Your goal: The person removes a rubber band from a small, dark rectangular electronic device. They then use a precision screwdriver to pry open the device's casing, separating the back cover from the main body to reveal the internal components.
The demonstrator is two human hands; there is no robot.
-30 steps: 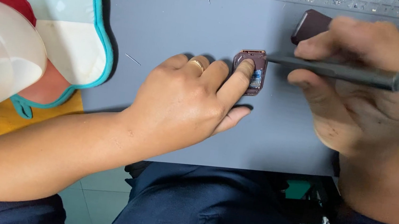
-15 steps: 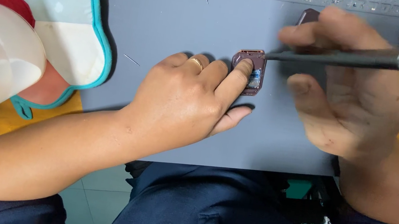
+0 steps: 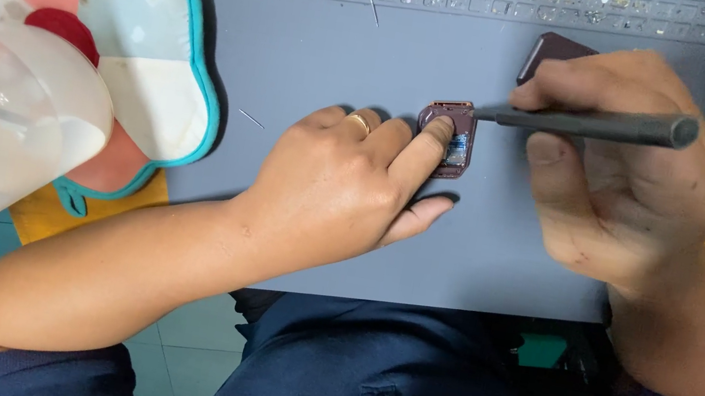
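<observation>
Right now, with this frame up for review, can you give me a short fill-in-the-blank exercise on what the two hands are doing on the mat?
1. The left hand presses the small maroon part down with one ____.
2. The right hand holds a dark grey ____ whose tip meets the part.
3. The part lies on a ____-coloured work mat.
4. A ____ band shows on a finger of the left hand.

Missing words: fingertip; tool; grey; gold

grey work mat [image 3: 348,54] w/ little tray slots along top on the desk, small maroon device [image 3: 450,138] mid-mat, dark maroon piece [image 3: 551,52] nearby, teal-edged pad [image 3: 151,31] overlapping left edge
</observation>
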